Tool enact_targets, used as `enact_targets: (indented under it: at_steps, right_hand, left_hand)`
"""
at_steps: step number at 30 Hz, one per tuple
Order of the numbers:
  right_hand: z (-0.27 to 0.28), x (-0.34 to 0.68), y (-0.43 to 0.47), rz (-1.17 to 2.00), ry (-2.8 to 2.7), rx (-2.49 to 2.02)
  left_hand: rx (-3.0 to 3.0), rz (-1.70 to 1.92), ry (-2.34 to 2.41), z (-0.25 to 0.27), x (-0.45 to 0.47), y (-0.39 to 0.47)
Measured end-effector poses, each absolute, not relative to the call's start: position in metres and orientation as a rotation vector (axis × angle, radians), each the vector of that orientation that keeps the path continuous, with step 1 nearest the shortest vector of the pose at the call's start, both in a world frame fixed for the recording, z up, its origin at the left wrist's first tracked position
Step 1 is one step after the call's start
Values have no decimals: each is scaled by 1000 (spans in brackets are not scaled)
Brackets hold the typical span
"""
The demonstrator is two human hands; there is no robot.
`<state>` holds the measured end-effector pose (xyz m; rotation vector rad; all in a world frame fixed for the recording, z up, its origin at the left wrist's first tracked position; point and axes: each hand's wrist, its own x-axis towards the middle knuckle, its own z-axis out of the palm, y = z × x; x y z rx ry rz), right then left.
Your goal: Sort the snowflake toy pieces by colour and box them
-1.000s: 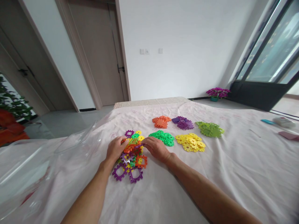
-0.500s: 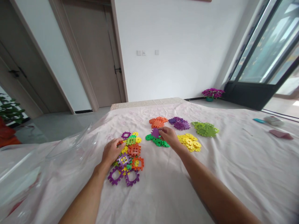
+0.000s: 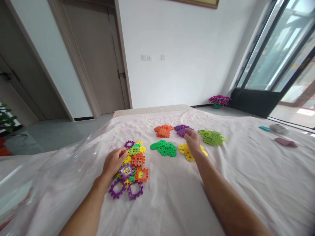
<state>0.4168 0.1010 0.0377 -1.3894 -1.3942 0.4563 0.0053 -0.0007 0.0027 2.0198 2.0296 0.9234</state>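
Touching the purple pile (image 3: 181,130) with the right hand (image 3: 193,139)

Left hand (image 3: 113,160) — mixed pile (image 3: 138,160); right hand (image 3: 193,139) — purple pile (image 3: 181,131)

Soft daylight from the right

From the person's head, the one view looks forward and down across the cloth (image 3: 169,193), left hand (image 3: 113,161) and right hand (image 3: 193,140) fairly near, white wall (image 3: 172,32) farther off ahead.
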Motion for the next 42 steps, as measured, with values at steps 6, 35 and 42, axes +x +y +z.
enact_targets:
  at_steps: [6,35,42]
  right_hand:
    - [41,350,70,659,-1816,-1144]
    - [24,294,31,527,-1933,-1155]
    - [24,331,70,873,-1477,-1282]
  left_hand:
    - [2030,940,2004,-1,3,1]
    - [2034,953,2017,-1,5,1]
    - [2042,959,1993,-2,3,2]
